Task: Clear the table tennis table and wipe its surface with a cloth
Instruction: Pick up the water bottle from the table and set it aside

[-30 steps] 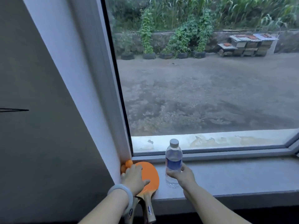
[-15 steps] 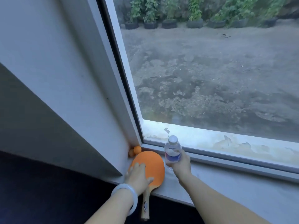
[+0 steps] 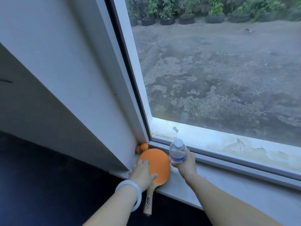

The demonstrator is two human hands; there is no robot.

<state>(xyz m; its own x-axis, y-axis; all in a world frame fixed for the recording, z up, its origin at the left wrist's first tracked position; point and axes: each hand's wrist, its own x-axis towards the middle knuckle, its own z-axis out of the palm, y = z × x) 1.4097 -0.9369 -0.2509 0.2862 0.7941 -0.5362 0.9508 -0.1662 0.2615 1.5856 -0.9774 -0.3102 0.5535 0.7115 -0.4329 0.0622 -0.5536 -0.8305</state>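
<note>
Paddle: an orange-faced table tennis paddle (image 3: 155, 163) lies flat on the windowsill (image 3: 228, 185), under and just beyond the left hand; its pale wooden handle, with a small printed mark, sticks out past the sill's near edge, beside the left wrist.
Balls: two orange balls (image 3: 144, 146) sit in the corner where sill meets window frame, just beyond the paddle's far edge and the left hand's fingertips; whether they touch the paddle cannot be told.
Bottle: a clear plastic water bottle (image 3: 177, 151) with a grey cap and a blue label, upright, just right of the paddle.
Left hand: the left hand (image 3: 142, 174) rests on the paddle's face, fingers fairly straight, thumb spread across the rubber; nothing is clasped.
Right hand: the right hand (image 3: 185, 165) is wrapped round the bottle's lower half.
Bracelet: a pale bangle (image 3: 130, 191) circles the left wrist.
Window: glass just beyond both hands, looking onto a bare yard with potted plants (image 3: 185, 12) at its far side.
</note>
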